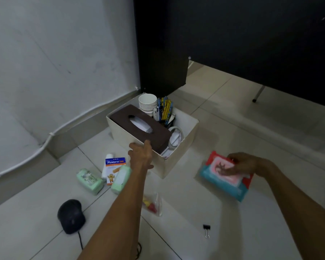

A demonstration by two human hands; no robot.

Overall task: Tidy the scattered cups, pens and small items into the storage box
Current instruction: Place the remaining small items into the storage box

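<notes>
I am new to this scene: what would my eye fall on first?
The cream box in the middle, holding a brown tissue box, stacked cups and pens, with the left hand at the tissue box's near end. To the right, the right hand grips a red and blue wipes pack.

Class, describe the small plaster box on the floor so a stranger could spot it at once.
Find the cream storage box near the wall corner. On the tiles just in front of it lies the plaster box between two pale green packs. Only it is white and orange with a blue Plesterin banner.
</notes>
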